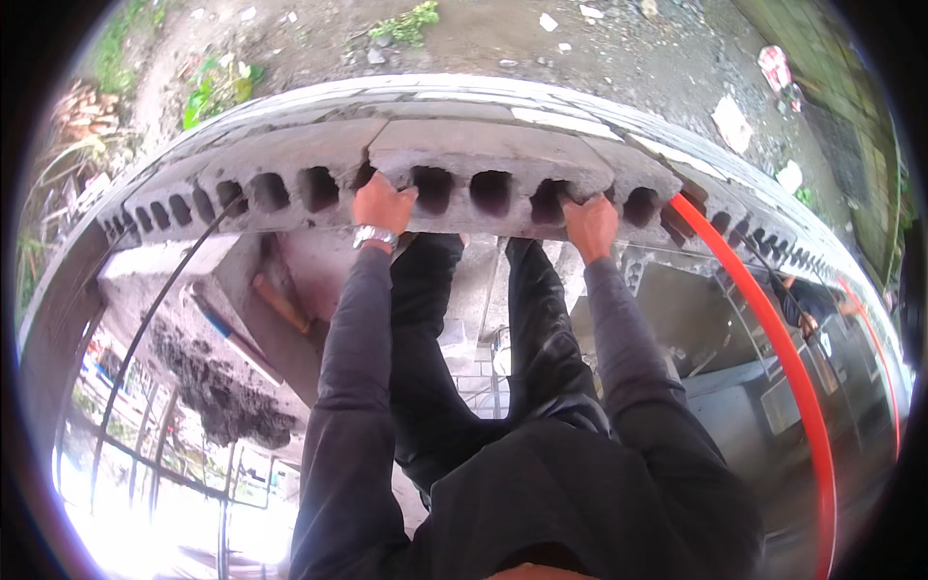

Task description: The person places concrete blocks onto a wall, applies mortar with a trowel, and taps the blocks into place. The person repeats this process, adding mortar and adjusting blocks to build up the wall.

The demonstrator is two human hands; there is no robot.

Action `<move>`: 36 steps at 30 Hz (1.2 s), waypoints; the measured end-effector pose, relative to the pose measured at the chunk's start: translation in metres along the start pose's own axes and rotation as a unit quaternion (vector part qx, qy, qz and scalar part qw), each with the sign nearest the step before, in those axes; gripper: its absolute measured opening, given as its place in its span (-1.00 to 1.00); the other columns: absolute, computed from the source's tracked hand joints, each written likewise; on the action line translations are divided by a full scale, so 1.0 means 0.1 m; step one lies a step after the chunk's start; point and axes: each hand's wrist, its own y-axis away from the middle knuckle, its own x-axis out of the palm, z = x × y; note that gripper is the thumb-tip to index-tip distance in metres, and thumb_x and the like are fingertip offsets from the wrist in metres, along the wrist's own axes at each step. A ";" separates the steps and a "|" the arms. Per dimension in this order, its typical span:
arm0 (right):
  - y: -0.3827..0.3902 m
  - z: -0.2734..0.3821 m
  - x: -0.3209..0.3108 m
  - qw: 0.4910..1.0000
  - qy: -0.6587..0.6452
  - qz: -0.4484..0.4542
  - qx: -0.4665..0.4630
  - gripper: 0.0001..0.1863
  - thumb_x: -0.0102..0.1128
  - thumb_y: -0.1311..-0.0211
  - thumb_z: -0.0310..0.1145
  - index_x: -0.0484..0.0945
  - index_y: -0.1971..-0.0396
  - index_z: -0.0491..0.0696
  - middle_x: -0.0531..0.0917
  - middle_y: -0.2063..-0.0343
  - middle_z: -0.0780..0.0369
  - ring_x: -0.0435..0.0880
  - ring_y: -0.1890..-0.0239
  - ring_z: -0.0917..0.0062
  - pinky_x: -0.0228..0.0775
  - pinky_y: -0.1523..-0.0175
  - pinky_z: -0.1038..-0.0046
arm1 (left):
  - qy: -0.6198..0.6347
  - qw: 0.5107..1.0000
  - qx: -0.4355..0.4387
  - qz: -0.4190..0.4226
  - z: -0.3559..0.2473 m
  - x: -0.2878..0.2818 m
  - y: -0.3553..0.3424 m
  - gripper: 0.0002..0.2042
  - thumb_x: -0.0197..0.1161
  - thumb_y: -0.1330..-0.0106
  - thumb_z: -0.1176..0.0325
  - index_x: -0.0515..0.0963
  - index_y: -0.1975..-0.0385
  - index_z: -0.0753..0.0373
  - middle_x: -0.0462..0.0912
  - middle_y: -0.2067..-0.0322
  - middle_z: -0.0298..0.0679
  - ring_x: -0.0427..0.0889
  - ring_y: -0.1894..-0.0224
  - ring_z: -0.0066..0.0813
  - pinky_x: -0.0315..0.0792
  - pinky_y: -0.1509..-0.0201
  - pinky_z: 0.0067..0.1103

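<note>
A grey hollow concrete block point(483, 153) sits along the top of a curved-looking row of similar blocks point(272, 155), its dark holes facing me. My left hand point(385, 208), with a silver watch at the wrist, grips the block at its left end, fingers at a hole's edge. My right hand point(592, 222) grips it near the right end, fingertips hooked into a hole. My legs in dark trousers show below the wall, between my forearms.
A red conduit point(751, 290) rises through the blocks on my right, and thin rebar point(145, 319) on my left. A ledge point(193, 271) holds wooden-handled tools point(280, 307) and dark mortar point(222, 396). A co-worker point(795, 307) is lower right. Dirt ground point(512, 39) lies beyond.
</note>
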 end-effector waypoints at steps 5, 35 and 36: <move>-0.32 -0.63 -0.99 0.986 0.102 -0.132 0.029 -0.42 0.45 -0.02 0.04 0.67 0.37 -0.30 0.73 0.36 -0.15 0.74 0.19 -0.09 0.55 0.03 0.09 | 0.149 0.985 0.070 0.055 -1.09 0.77 -0.12 -0.55 0.45 -0.06 0.09 0.61 0.23 0.38 0.72 0.25 0.18 0.69 0.11 0.21 0.54 -0.04 -0.09; -0.29 -0.90 -0.83 0.980 0.160 -0.118 -0.029 -0.42 0.37 -0.06 0.10 0.67 0.44 -0.26 0.72 0.35 -0.15 0.74 0.20 -0.05 0.56 0.06 0.10 | 0.125 0.988 0.073 0.046 -1.00 0.86 -0.14 -0.53 0.47 -0.07 0.05 0.63 0.25 0.39 0.72 0.21 0.16 0.69 0.06 0.17 0.54 -0.06 -0.12; -0.28 -0.89 -0.84 0.977 0.176 -0.112 -0.041 -0.42 0.36 -0.08 0.11 0.67 0.45 -0.26 0.72 0.36 -0.14 0.75 0.20 -0.04 0.57 0.07 0.11 | 0.123 0.989 0.070 0.044 -1.01 0.82 -0.12 -0.54 0.48 -0.07 0.07 0.63 0.25 0.39 0.73 0.21 0.16 0.69 0.06 0.17 0.53 -0.07 -0.12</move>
